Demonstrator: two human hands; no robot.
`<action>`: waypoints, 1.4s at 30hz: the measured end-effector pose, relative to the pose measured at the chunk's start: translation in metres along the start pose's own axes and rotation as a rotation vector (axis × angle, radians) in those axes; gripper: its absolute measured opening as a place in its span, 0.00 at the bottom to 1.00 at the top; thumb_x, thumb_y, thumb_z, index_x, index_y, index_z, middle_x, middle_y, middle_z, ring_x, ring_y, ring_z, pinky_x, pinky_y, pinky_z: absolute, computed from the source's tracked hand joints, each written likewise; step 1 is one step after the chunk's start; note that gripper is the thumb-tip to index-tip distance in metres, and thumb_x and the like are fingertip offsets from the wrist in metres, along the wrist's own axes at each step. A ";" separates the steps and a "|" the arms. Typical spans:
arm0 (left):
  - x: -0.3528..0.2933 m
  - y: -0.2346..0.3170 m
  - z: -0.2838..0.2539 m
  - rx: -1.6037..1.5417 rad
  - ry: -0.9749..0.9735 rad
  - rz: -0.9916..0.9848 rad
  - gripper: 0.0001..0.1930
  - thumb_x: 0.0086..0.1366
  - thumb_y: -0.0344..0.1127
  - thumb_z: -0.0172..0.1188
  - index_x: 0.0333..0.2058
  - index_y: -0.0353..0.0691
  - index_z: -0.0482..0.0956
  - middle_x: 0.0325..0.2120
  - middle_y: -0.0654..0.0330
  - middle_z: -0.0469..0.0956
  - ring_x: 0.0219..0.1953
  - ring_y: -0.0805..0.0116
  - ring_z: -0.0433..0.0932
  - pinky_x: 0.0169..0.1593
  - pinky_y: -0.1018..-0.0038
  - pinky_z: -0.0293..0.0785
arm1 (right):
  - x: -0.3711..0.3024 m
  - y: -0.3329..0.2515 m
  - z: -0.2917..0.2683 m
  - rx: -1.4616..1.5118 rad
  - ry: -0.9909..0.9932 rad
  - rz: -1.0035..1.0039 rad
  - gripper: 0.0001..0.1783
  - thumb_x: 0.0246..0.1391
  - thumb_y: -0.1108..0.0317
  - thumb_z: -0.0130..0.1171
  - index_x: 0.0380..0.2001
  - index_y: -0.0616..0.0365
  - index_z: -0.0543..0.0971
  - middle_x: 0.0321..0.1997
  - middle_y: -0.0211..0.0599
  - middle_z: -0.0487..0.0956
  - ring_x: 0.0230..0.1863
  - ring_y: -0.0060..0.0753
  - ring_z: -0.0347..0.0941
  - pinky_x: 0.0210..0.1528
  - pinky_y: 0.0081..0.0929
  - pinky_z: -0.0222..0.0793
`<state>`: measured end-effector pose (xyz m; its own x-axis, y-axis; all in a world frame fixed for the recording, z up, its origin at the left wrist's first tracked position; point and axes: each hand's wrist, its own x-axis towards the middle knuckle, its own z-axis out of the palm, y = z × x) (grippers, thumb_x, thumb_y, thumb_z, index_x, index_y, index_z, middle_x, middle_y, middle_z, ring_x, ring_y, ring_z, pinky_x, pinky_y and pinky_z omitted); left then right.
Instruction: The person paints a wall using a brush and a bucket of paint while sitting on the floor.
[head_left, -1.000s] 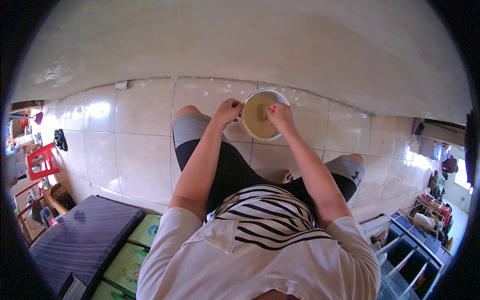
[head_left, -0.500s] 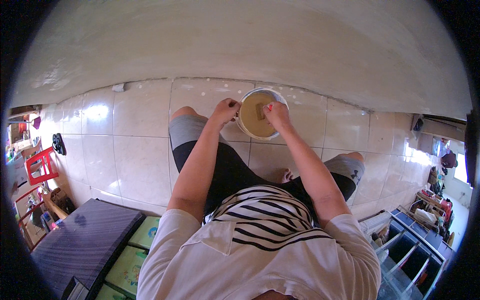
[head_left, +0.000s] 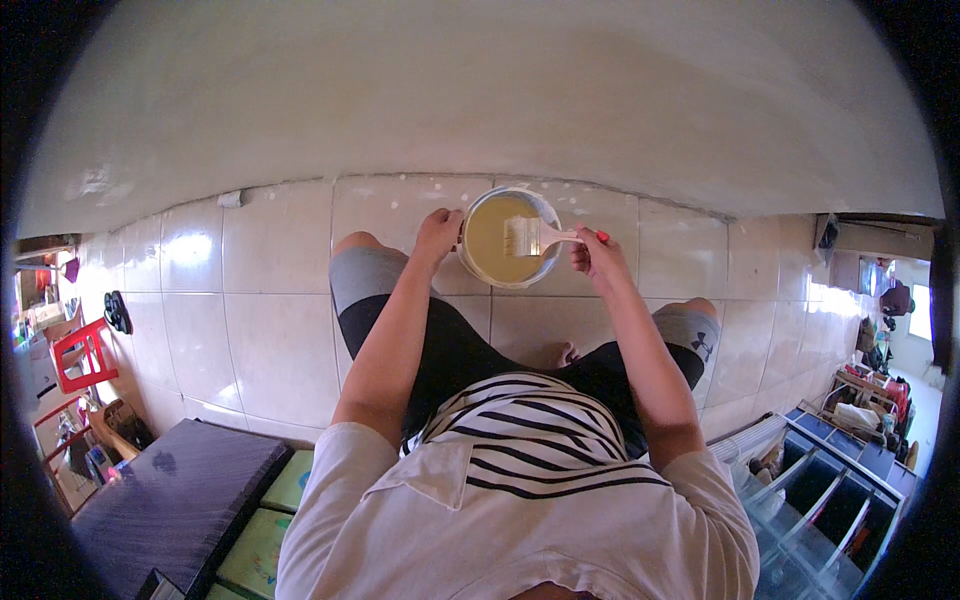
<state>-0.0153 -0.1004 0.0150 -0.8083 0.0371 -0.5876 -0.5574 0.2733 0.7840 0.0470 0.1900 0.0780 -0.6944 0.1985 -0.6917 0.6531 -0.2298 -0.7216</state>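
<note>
Between my knees and the wall, a round white bucket (head_left: 549,207) holds yellowish-tan liquid (head_left: 484,238). Its left side is gripped by my left hand (head_left: 436,236), the fingers curled closed at the rim and partly hidden. My right hand (head_left: 603,262), beyond the right rim, is closed around the handle of a flat paintbrush (head_left: 524,237). The brush has a pale, wet-looking head and a red handle end. It lies sideways over the bucket's opening, bristles pointing left; whether the tips touch the liquid I cannot tell.
A smooth pale wall (head_left: 480,100) rises just past the bucket. Whitish spots dot the floor tiles (head_left: 277,240) along its foot. At left are a red plastic stool (head_left: 84,357), dark sandals (head_left: 117,312) and a dark padded surface (head_left: 175,490). A metal-framed rack (head_left: 835,480) stands lower right.
My right hand has moved right, from over the liquid to outside the rim. The brush has come up and now lies flatter, its head fully showing. My left hand stays at the bucket's left side.
</note>
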 end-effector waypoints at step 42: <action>0.012 -0.015 0.057 0.302 0.560 0.047 0.32 0.67 0.52 0.35 0.35 0.23 0.76 0.35 0.32 0.75 0.41 0.35 0.74 0.47 0.51 0.67 | -0.232 -0.289 -0.079 0.259 0.409 -1.443 0.20 0.63 0.57 0.49 0.43 0.67 0.75 0.30 0.42 0.79 0.27 0.30 0.77 0.30 0.27 0.76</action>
<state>-0.0055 -0.0492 -0.0157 -0.8526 -0.4305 -0.2962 -0.5071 0.5452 0.6675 0.0430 0.2855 0.4442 -0.5155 0.6246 0.5867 -0.5891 0.2389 -0.7719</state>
